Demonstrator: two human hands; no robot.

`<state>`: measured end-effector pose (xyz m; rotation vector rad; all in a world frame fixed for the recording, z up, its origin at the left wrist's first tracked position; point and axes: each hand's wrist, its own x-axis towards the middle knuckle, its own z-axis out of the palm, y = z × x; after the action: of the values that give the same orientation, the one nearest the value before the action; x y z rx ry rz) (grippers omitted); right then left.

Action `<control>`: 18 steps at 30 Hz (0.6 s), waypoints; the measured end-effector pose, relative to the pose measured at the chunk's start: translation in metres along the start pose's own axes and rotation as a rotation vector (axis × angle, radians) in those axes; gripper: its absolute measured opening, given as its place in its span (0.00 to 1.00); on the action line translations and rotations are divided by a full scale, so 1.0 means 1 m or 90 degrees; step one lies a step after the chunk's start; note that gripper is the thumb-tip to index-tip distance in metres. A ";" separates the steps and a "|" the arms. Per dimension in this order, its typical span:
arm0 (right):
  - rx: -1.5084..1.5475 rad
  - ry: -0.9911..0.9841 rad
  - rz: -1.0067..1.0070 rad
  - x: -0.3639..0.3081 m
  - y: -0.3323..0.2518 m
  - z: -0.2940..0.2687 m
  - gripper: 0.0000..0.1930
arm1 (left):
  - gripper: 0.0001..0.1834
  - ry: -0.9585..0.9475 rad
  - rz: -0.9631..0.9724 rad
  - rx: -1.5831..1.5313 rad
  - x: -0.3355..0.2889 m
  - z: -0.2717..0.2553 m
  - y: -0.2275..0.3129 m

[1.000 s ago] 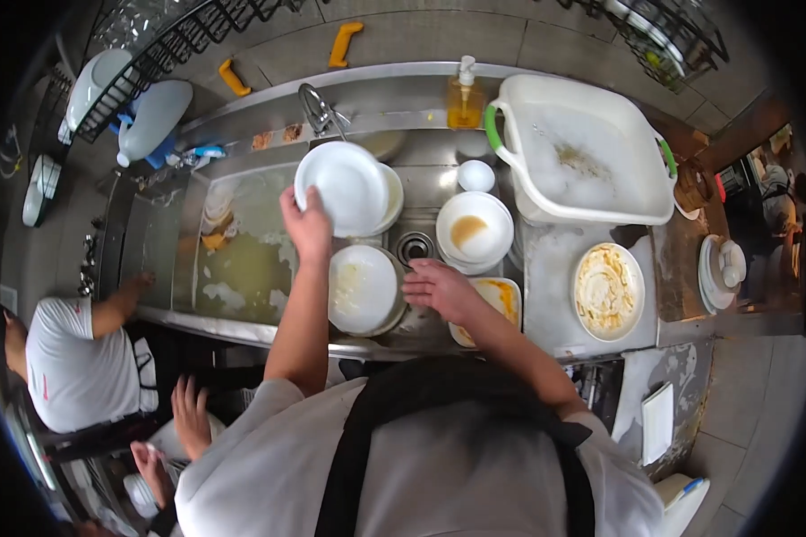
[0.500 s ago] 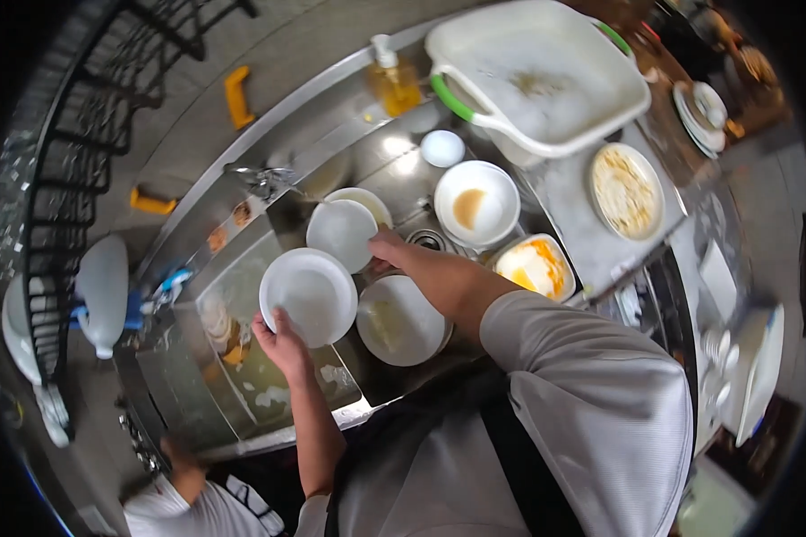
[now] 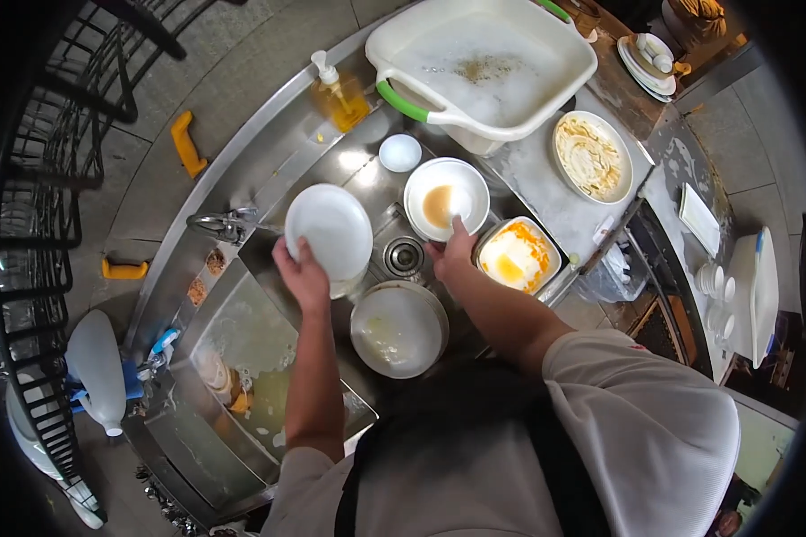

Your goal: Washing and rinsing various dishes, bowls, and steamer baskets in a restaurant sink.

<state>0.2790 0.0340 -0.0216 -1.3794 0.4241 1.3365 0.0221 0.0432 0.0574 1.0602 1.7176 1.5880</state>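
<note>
My left hand grips the near left rim of a white bowl, thumb inside. It covers most of a pale bowl below; whether they touch, I cannot tell. My right hand pinches the near rim of another white bowl, which holds a little brown liquid in the steel sink basin. Between my forearms stands a stack of large pale bowls with cloudy liquid in the top one. Right of my right hand is a white square dish smeared orange and yellow. A small white bowl sits farther back.
A white tub with green handles holds foamy water at the back. Beside it stand a pump bottle of yellow liquid and a smeared oval plate. The faucet and a water-filled basin are at left.
My left hand has moved its bowl up and over the bowls behind it. My right hand has left those bowls and gone right to the bowl with brown liquid. Another person's arm has left the lower left.
</note>
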 end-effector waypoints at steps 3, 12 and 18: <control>0.030 -0.031 -0.063 0.041 0.014 -0.008 0.29 | 0.15 -0.090 0.124 0.068 0.030 0.045 -0.009; 0.072 -0.109 -0.212 0.061 0.049 -0.026 0.28 | 0.14 -0.262 0.053 -0.046 0.077 0.145 -0.087; 0.042 -0.179 -0.245 0.073 0.049 -0.033 0.36 | 0.13 -0.335 -0.016 -0.034 0.071 0.167 -0.105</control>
<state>0.2751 0.0203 -0.1143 -1.1280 0.0095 1.1606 0.1058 0.1948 -0.0614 1.2837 1.3187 1.1898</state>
